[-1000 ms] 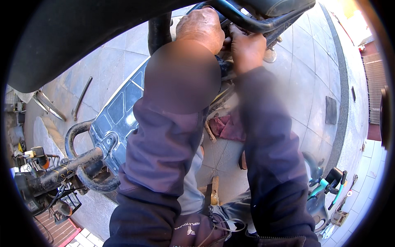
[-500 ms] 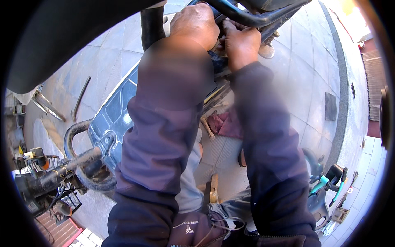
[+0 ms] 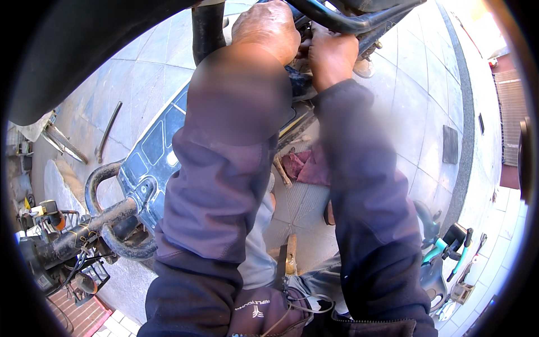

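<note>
Both my hands reach into a black tubular vehicle frame (image 3: 359,23) at the top of the view. My left hand (image 3: 268,29) shows its back, the fingers curled down and away; what they grip is hidden. Close beside it on the right, my right hand (image 3: 335,55) is closed, thumb and fingers bent inward towards dark parts between the hands. I cannot make out what it holds. Under my left forearm lies the vehicle's dark, glossy floor panel (image 3: 151,151). A black upright tube (image 3: 208,35) stands left of my left hand.
A dark red cloth (image 3: 306,167) lies on the tiled floor between my forearms, with a wooden stick (image 3: 282,171) beside it. A hammer-like tool (image 3: 291,255) is near my legs. A thin dark bar (image 3: 109,132) lies at left; a teal-handled tool (image 3: 443,247) is at right.
My right hand has shifted very slightly, its fingers moving a little over the frame. My left hand stays in almost the same place. The view has tilted a touch.
</note>
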